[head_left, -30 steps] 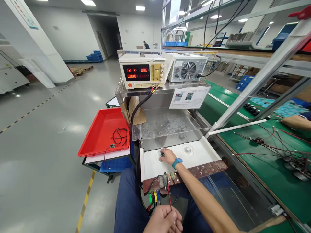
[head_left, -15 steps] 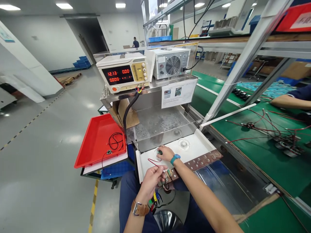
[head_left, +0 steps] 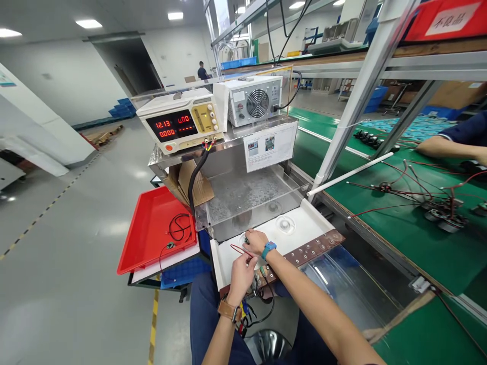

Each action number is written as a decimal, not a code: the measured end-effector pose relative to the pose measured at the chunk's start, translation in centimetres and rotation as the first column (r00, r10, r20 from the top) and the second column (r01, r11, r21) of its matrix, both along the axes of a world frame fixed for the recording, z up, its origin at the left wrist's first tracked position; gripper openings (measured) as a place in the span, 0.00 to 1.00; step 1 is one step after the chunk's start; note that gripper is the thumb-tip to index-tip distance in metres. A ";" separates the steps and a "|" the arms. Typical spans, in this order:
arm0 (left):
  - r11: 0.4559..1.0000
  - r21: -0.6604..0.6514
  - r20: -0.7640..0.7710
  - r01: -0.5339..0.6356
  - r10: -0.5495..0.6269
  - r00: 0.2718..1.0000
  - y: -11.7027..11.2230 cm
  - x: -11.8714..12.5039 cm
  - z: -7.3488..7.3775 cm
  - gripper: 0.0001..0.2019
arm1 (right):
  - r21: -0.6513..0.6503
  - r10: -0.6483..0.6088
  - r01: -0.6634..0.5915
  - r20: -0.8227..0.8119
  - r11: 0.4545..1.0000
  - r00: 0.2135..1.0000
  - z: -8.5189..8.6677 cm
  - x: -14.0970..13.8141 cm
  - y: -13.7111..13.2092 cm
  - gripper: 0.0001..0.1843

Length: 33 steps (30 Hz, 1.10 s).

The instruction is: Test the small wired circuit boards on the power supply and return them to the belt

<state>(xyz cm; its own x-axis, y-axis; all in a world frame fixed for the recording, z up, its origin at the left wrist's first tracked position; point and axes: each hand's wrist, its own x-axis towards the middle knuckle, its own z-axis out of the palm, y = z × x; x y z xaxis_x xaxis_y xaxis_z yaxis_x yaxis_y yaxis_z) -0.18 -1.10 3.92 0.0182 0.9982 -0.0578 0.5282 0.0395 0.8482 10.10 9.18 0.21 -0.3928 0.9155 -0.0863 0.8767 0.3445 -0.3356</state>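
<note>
My right hand point(head_left: 256, 242), with a blue band at its wrist, is closed around a small green circuit board point(head_left: 246, 241) over the left part of the white tray point(head_left: 308, 223). Its fingers cover most of the board. A thin red wire point(head_left: 236, 247) loops out from the board. Nearer to me, my left hand point(head_left: 242, 272) pinches the wire's end, just above the brown terminal strip point(head_left: 317, 247) along the tray's front edge. The wire tip is hidden by the fingers. A round white holder point(head_left: 285, 224) sits in the tray to the right.
Behind the tray stands a power supply point(head_left: 178, 121) with lit red digits, beside a grey fan unit point(head_left: 255, 101). A red bin point(head_left: 142, 228) holds a cable and a small board at left. Motors with wires point(head_left: 443, 215) lie on the green bench, near another person's arm point(head_left: 443, 147).
My left hand has turned and moved slightly in toward the right hand, still pinching the wire. The right hand stays on the board. The whole view has shifted a little.
</note>
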 end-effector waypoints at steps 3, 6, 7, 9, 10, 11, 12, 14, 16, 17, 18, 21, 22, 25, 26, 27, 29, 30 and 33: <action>1.000 -0.012 -0.002 0.016 -0.016 1.000 0.3 0.2 -0.7 0.10 | 0.011 0.027 -0.027 -0.007 1.000 1.000 -0.1 0.1 0.1 0.15; 0.999 -0.028 0.010 0.016 -0.016 1.000 0.2 0.2 -1.5 0.11 | 0.013 0.048 -0.048 -0.008 0.999 0.999 -0.2 0.2 0.2 0.13; 0.999 -0.032 0.011 0.013 -0.013 1.000 0.2 0.2 -1.8 0.11 | 0.013 0.054 -0.054 -0.010 0.998 0.999 -0.3 0.2 0.2 0.14; 0.999 -0.035 0.009 0.010 -0.009 1.000 0.0 0.2 -2.3 0.12 | 0.009 0.066 -0.066 -0.016 0.998 0.998 -0.4 0.3 0.3 0.14; 0.999 -0.033 0.010 0.010 -0.010 1.000 0.0 0.2 -2.4 0.12 | 0.007 0.072 -0.072 -0.020 0.997 0.997 -0.4 0.3 0.3 0.14; 0.999 -0.031 0.015 0.012 -0.012 1.000 0.0 0.1 -2.6 0.12 | 0.005 0.077 -0.076 -0.025 0.997 0.997 -0.4 0.3 0.3 0.14; 0.999 -0.032 0.021 0.012 -0.011 1.000 0.0 0.1 -2.7 0.12 | 0.002 0.081 -0.081 -0.031 0.997 0.996 -0.4 0.3 0.4 0.13; 0.999 -0.038 0.036 0.007 -0.005 0.999 0.0 0.1 -2.9 0.12 | -0.001 0.088 -0.088 -0.042 0.996 0.995 -0.5 0.4 0.4 0.12; 0.999 -0.043 0.054 0.004 -0.001 0.999 0.0 0.1 -3.1 0.12 | -0.002 0.102 -0.102 -0.046 0.995 0.994 -0.6 0.5 0.5 0.11; 0.999 -0.044 0.063 0.003 0.000 0.998 0.0 0.1 -3.1 0.12 | -0.001 0.113 -0.113 -0.043 0.994 0.993 -0.6 0.5 0.5 0.11; 0.999 -0.043 0.073 0.001 0.002 0.997 0.1 0.1 -3.2 0.12 | 0.002 0.125 -0.125 -0.040 0.992 0.991 -0.7 0.5 0.6 0.11; 0.999 -0.047 0.098 -0.014 0.018 0.995 0.1 0.1 -3.2 0.12 | 0.010 0.154 -0.154 -0.042 0.988 0.987 -0.9 0.5 0.7 0.10; 0.999 -0.046 0.103 -0.016 0.020 0.994 0.1 0.1 -3.3 0.12 | 0.012 0.159 -0.159 -0.047 0.987 0.986 -1.0 0.5 0.7 0.10; 0.999 -0.038 0.100 -0.012 0.016 0.995 0.1 0.2 -3.3 0.12 | -0.001 0.159 -0.160 -0.064 0.987 0.985 -1.2 0.4 0.8 0.08; 0.999 -0.036 0.097 -0.012 0.015 0.995 0.1 0.2 -3.4 0.12 | -0.008 0.157 -0.159 -0.076 0.987 0.985 -1.2 0.5 0.9 0.08; 0.999 -0.037 0.094 -0.013 0.017 0.995 0.1 0.2 -3.4 0.12 | -0.013 0.152 -0.154 -0.096 0.988 0.984 -1.3 0.6 1.0 0.09; 0.999 -0.042 0.086 -0.022 0.026 0.996 0.1 0.2 -3.5 0.12 | -0.009 0.109 -0.112 -0.168 0.994 0.980 -1.6 0.9 1.2 0.11; 0.999 -0.047 0.082 -0.027 0.031 0.996 0.1 0.1 -3.6 0.12 | -0.005 0.072 -0.075 -0.212 0.997 0.975 -1.7 1.2 1.3 0.12; 0.998 -0.053 0.066 -0.044 0.047 0.997 0.0 0.1 -3.6 0.13 | -0.031 -0.018 0.009 -0.296 0.999 0.955 -2.2 2.1 1.6 0.21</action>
<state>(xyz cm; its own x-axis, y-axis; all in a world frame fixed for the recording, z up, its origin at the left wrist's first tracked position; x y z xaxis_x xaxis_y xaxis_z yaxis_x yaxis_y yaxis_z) -0.07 -1.09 0.29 -0.0215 0.9937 -0.1096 0.4670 0.1069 0.8778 12.21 10.75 -1.98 -0.3923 0.9198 0.0058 0.7409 0.3198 -0.5907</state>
